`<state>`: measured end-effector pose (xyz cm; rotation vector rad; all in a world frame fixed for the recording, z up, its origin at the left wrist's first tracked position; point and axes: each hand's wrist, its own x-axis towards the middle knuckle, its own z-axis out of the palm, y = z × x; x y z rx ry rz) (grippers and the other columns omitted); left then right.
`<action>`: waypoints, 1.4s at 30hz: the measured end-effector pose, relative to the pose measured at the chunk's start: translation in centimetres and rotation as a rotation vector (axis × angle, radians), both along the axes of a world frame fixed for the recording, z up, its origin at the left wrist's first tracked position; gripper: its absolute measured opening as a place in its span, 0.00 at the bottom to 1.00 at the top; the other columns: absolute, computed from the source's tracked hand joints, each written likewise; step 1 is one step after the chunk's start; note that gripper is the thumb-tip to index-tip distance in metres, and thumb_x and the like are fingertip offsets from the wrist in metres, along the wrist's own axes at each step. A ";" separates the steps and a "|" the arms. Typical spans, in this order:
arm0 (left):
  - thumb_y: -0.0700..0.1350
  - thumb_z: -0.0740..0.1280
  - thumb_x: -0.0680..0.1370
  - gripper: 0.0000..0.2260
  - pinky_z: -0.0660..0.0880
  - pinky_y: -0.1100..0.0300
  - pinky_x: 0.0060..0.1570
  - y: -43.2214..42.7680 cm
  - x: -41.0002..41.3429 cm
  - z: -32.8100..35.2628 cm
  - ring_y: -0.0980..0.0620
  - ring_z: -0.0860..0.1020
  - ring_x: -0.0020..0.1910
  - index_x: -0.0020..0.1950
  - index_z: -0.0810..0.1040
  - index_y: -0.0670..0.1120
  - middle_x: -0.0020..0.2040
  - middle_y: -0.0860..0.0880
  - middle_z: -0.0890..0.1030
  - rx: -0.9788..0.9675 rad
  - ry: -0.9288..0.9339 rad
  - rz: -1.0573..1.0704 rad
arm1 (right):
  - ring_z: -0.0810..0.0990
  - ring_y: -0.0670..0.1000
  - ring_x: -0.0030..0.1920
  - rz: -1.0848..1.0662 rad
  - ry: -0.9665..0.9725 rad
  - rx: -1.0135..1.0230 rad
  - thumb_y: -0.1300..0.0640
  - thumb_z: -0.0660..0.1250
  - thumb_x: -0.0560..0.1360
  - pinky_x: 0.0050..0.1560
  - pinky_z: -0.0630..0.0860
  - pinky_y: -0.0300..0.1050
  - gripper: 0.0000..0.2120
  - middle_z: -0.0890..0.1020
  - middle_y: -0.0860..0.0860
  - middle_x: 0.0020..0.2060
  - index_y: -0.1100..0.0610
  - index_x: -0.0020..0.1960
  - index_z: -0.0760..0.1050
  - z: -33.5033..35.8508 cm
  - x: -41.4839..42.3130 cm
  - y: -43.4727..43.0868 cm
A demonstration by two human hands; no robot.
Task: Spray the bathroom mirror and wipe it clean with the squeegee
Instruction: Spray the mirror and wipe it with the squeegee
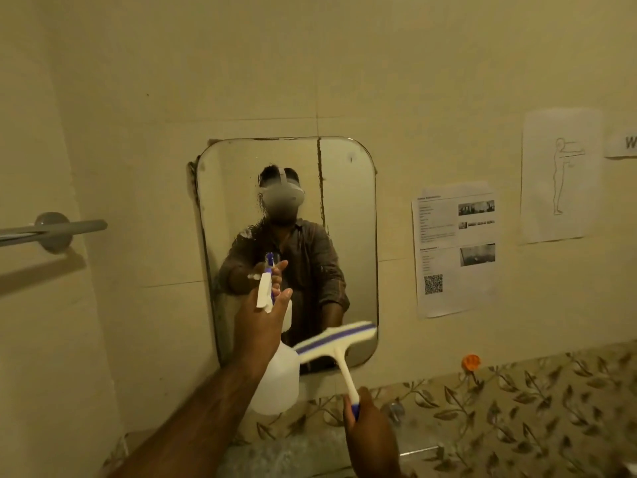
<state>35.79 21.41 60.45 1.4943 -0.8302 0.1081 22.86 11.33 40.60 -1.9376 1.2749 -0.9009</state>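
Note:
A rounded rectangular mirror (348, 215) hangs on the beige tiled wall, with wet streaks running down its upper left part. My left hand (262, 326) holds a white spray bottle (277, 381) up in front of the mirror's lower half, its purple-and-white nozzle aimed at the glass. My right hand (370, 432) grips the purple end of a white squeegee (336, 341) handle. The squeegee's purple-striped blade is tilted across the mirror's lower right corner; I cannot tell whether it touches the glass.
A grey towel bar (51, 229) sticks out from the wall at left. Printed paper sheets (455, 250) are taped to the wall right of the mirror. A leaf-patterned tile band (517, 401) and an orange hook (471, 361) lie below right.

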 end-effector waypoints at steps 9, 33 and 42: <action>0.53 0.67 0.76 0.10 0.67 0.75 0.20 0.8 -2.7 1.2 0.59 0.73 0.31 0.54 0.75 0.50 0.34 0.60 0.74 -0.006 -0.072 0.040 | 0.84 0.56 0.53 -0.136 -0.043 0.141 0.42 0.61 0.80 0.52 0.76 0.43 0.19 0.85 0.55 0.51 0.51 0.65 0.73 0.7 -3.1 2.7; 0.56 0.67 0.75 0.17 0.65 0.71 0.27 -0.1 -1.9 3.5 0.58 0.74 0.34 0.55 0.74 0.45 0.36 0.56 0.75 0.099 0.079 -0.060 | 0.77 0.37 0.26 0.444 -0.750 -0.329 0.51 0.55 0.85 0.28 0.73 0.29 0.14 0.80 0.41 0.26 0.53 0.47 0.75 33.3 -1.0 -1.5; 0.59 0.65 0.75 0.27 0.71 0.58 0.47 -0.8 0.8 3.5 0.48 0.77 0.53 0.69 0.71 0.46 0.59 0.46 0.79 -0.002 0.167 -0.132 | 0.84 0.58 0.50 0.367 -0.629 -0.250 0.46 0.58 0.83 0.53 0.84 0.57 0.16 0.84 0.58 0.49 0.56 0.61 0.76 26.1 1.1 -2.5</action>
